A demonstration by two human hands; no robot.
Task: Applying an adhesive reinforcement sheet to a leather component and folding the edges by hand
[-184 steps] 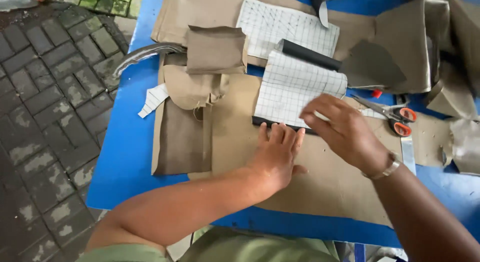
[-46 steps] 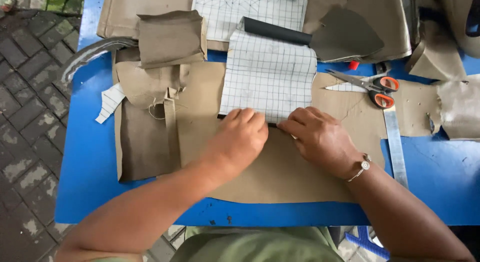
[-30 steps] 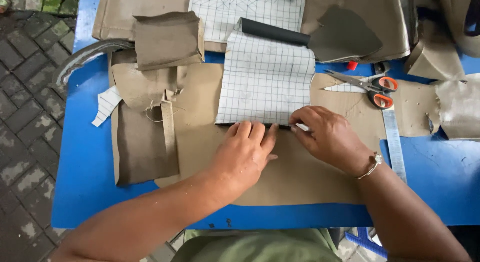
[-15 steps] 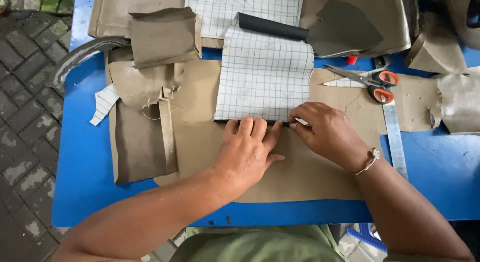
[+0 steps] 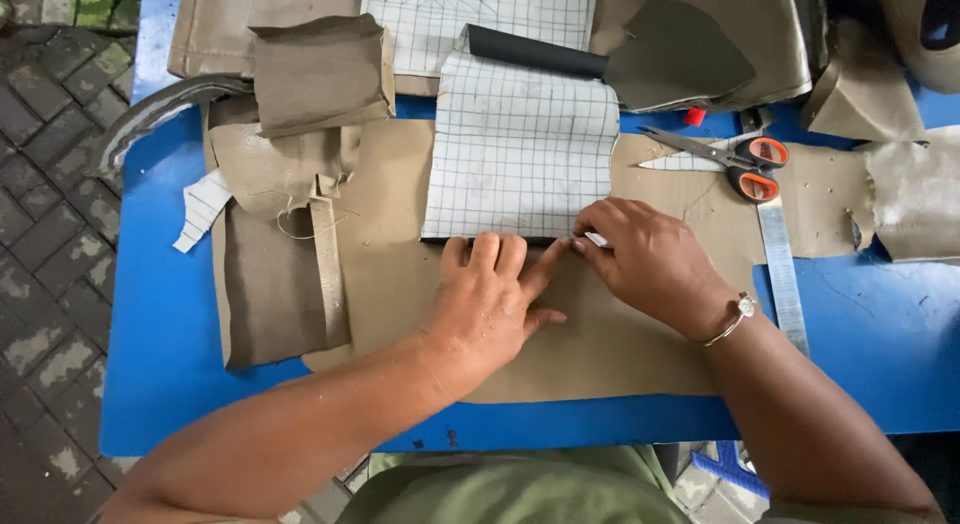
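I see the white gridded rectangular pattern sheet [image 5: 520,149] lying on the large tan fabric panel [image 5: 400,284] near the middle of the blue table [image 5: 150,384], its long axis running near to far, its near edge straight across and its far end curling up over a black roll [image 5: 535,52]. My left hand [image 5: 492,299] lies palm down, fingers together and flat, tips touching the sheet's near edge. My right hand [image 5: 650,264] sits just right of it, fingers pinched on something small and pale at the sheet's near right corner; I cannot tell what. Orange-handled scissors [image 5: 730,159] lie to the far right, blades pointing left, beside a metal ruler [image 5: 783,274]. I see no containers
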